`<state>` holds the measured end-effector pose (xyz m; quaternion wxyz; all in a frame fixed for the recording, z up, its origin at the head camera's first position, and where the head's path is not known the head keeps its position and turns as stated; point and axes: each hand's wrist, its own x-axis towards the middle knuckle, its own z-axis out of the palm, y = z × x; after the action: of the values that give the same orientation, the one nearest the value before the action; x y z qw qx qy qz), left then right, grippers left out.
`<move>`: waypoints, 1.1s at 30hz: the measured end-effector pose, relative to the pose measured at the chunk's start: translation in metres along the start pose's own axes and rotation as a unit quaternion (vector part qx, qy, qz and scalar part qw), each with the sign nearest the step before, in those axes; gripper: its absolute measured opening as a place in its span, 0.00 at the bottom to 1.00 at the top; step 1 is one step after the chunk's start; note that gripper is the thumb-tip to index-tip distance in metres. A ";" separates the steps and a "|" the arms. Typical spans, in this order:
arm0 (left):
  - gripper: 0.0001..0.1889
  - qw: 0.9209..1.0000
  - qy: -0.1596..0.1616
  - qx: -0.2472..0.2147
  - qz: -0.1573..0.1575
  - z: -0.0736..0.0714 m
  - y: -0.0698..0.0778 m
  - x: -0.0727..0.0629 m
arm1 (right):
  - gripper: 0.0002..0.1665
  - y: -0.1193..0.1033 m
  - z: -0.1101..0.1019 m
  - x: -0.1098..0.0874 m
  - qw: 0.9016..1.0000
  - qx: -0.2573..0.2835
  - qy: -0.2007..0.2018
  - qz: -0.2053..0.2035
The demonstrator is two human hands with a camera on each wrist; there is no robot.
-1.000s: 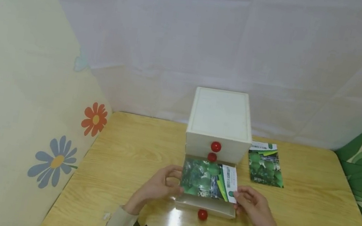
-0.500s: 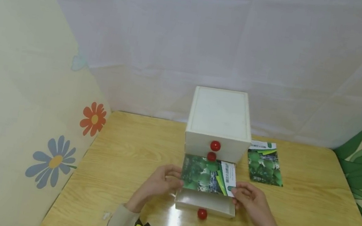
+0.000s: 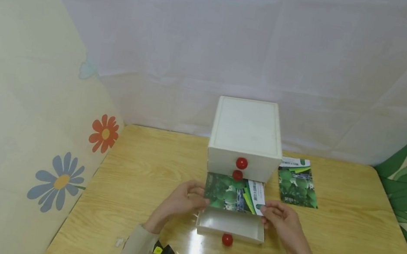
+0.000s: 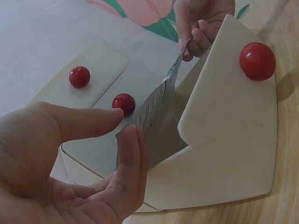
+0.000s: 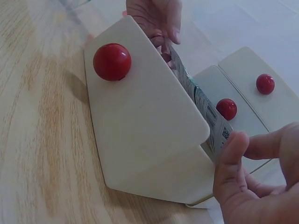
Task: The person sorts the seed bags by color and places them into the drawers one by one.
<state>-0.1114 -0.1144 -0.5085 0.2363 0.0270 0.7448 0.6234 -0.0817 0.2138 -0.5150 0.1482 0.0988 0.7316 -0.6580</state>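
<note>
In the head view, both hands hold a flat green printed packet, patterned with round green shapes, over the pulled-out bottom drawer. The left hand pinches its left edge, thumb on top. At the other end, the right hand pinches the white corner between thumb and fingers. The packet's far edge meets the front of the white drawer cabinet. A barcode shows on the packet's underside in the right wrist view. From the left wrist view, the packet tilts above the drawer's inside.
A second green packet lies flat to the right of the cabinet. Red round knobs mark each drawer front; the upper drawers are pushed in. Wooden table surrounds the cabinet, with a pale cloth hanging behind.
Both hands have moved the packet away from the person, toward the cabinet, so more of the open drawer's inside shows in front of it. The drawer stays pulled out.
</note>
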 end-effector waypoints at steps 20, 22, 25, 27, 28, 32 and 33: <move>0.21 0.999 0.032 0.032 0.009 0.003 -0.003 0.006 | 0.23 -0.007 0.003 0.006 0.999 -0.032 0.019 -0.005; 0.20 0.998 0.040 0.040 0.005 0.004 -0.003 0.007 | 0.22 -0.007 0.005 0.007 0.999 -0.045 0.028 -0.008; 0.19 0.997 0.052 0.056 0.001 0.005 -0.002 0.008 | 0.21 -0.007 0.007 0.010 0.997 -0.065 0.042 -0.012; 0.19 0.996 0.059 0.069 0.002 0.006 -0.001 0.009 | 0.21 -0.008 0.008 0.012 0.996 -0.071 0.050 -0.011; 0.19 0.995 0.063 0.076 0.002 0.006 -0.001 0.009 | 0.20 -0.008 0.008 0.013 0.996 -0.071 0.053 -0.010; 0.18 0.992 0.074 0.103 0.002 0.006 0.001 0.012 | 0.21 -0.007 0.007 0.016 0.996 -0.072 0.053 -0.009; 0.18 0.991 0.076 0.109 0.001 0.006 0.001 0.012 | 0.21 -0.007 0.007 0.017 0.996 -0.073 0.052 -0.010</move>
<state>-0.1204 -0.1048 -0.5116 0.1739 0.0055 0.8239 0.5393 -0.0991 0.2056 -0.5147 0.1097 0.1143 0.7853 -0.5985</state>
